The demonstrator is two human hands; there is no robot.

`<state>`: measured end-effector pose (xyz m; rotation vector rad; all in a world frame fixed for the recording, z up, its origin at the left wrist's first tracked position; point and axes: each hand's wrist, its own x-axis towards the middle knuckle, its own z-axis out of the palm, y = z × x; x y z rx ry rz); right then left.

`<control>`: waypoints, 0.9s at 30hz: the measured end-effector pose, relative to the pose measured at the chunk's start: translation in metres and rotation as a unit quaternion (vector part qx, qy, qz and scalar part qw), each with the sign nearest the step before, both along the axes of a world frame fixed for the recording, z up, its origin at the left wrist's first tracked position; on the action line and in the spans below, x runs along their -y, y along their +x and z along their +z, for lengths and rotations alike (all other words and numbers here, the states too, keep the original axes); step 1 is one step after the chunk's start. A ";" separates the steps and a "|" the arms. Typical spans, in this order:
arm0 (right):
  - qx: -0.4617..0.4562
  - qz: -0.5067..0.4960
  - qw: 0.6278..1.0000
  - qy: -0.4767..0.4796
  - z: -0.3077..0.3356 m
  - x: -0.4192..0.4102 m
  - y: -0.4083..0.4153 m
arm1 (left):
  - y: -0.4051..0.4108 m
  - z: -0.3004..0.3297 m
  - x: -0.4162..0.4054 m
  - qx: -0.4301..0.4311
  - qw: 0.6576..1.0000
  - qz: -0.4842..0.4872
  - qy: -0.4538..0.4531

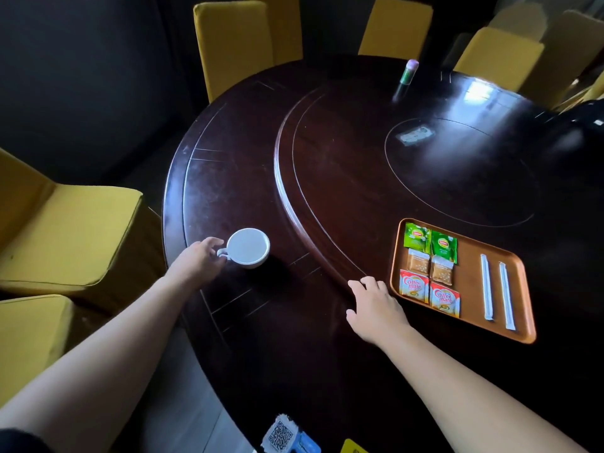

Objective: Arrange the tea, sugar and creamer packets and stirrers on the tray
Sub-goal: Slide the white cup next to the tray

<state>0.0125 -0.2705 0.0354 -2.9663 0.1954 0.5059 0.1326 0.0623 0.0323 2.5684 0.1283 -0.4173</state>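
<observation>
An orange tray [470, 253] lies on the dark round table at the right. On it sit two green tea packets [429, 241], two brown sugar packets [429, 268] and two red-and-white creamer packets [429, 291] in two columns. Two wrapped white stirrers [496, 291] lie side by side to their right. My right hand [376, 305] rests flat on the table just left of the tray, fingers spread, holding nothing. My left hand [199, 259] grips the handle of a white cup [248, 246] standing near the table's left edge.
The table [255, 322] has a raised turntable [359, 178] in its middle. A green-and-pink bottle [409, 72] stands at the far side. Yellow chairs [75, 237] ring the table. A QR-code tag [282, 434] hangs at the bottom.
</observation>
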 end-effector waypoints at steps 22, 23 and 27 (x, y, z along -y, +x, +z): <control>0.039 0.028 0.998 0.043 -0.006 0.021 -0.030 | -0.014 -0.005 0.048 0.026 0.992 0.045 -0.115; 0.046 0.027 0.998 0.046 -0.007 0.023 -0.034 | -0.013 -0.002 0.056 0.033 0.991 0.041 -0.125; 0.061 0.009 0.998 0.033 -0.008 0.034 -0.049 | -0.007 0.015 0.094 0.054 0.988 0.015 -0.142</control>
